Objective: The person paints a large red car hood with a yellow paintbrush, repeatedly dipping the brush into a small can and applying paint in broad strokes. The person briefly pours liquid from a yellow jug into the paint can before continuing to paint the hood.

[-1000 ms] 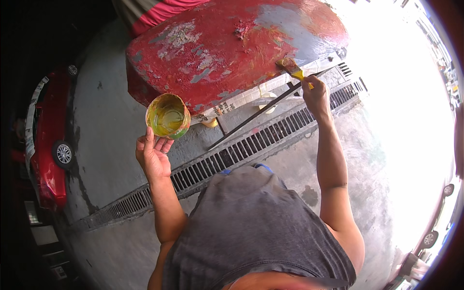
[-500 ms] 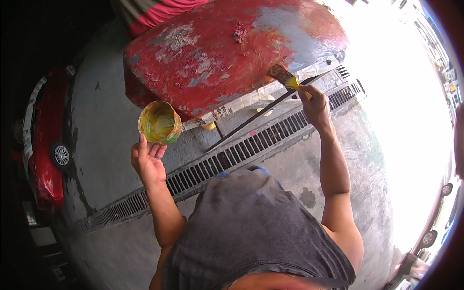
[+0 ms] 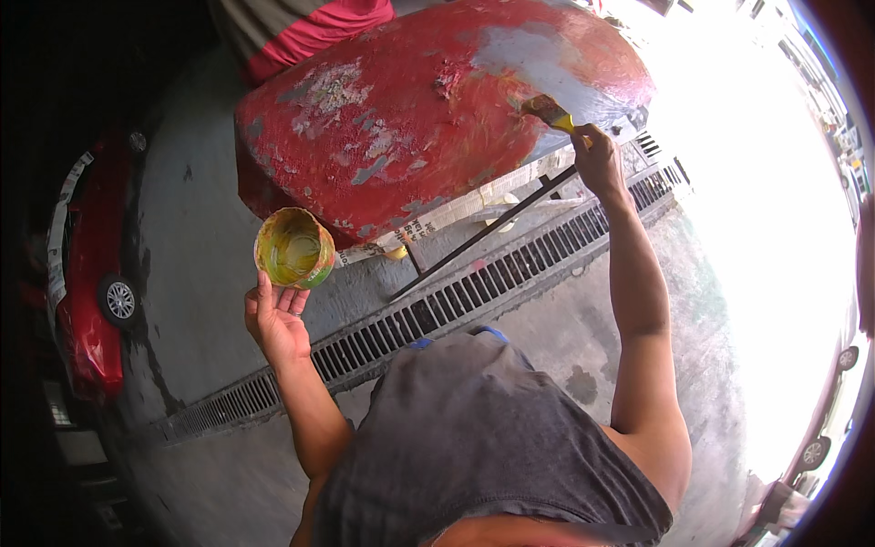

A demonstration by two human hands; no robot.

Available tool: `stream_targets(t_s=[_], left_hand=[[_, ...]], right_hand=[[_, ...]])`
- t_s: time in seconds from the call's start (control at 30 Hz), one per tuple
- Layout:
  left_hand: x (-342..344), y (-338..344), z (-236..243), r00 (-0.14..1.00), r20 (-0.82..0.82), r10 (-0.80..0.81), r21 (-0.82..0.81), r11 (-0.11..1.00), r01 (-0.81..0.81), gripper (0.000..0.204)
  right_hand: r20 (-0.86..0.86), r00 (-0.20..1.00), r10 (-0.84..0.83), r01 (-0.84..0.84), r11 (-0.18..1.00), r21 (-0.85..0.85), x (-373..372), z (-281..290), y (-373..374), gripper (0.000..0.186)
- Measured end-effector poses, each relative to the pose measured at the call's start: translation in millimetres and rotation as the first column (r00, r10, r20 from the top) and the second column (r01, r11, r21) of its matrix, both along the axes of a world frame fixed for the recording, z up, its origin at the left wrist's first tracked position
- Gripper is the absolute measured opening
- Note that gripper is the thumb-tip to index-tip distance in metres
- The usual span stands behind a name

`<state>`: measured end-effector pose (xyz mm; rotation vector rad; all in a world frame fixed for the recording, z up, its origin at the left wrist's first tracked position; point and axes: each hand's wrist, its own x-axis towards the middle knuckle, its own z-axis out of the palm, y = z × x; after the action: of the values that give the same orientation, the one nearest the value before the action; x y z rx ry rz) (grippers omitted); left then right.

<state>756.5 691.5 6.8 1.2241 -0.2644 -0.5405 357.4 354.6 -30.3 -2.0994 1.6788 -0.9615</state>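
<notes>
Right hand [image 3: 597,159] clamping yellow-handled paintbrush [image 3: 550,112], bristles touching red car hood [image 3: 410,137] near far edge. Left hand [image 3: 273,314] gripping paint tin [image 3: 293,248], hovering clear of hood's near edge, above drain grate [image 3: 474,292].

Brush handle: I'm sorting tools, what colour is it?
Yellow: the brush in the right hand, head view.

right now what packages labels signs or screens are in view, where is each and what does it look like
Paint can: round open can at the left hand, yellow-green inside, its wrapper smeared with green and yellow paint.
Printed paper strip: pale strip with dark print, along the lower edge of the big red curved panel, above the drain grate.
White strip: along the red car at far left.
No screens or signs.
</notes>
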Motion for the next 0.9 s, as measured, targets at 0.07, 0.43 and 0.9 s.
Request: stream_targets(t_s=[0.07,0.43,0.9], left_hand=[[0.6,1.7,-0.5,1.0,0.0,0.022,0.004,1.0,-0.022,0.033],[-2.5,-3.9,-5.3,1.0,0.002,0.019,-0.012,1.0,-0.019,0.033],[-8.9,-4.3,3.5,0.999,-0.003,0.042,-0.009,0.999,-0.042,0.033]], right_hand=[[-0.001,1.0,0.002,-0.002,0.99,0.138,-2.5,-5.1,-0.1,0.026],[0.085,0.951,0.296,-0.304,0.948,0.099,50.9,3.5,76.6,0.024],[0.077,0.997,0.031,-0.021,0.992,-0.124,23.2,-12.2,-77.3,0.025]])
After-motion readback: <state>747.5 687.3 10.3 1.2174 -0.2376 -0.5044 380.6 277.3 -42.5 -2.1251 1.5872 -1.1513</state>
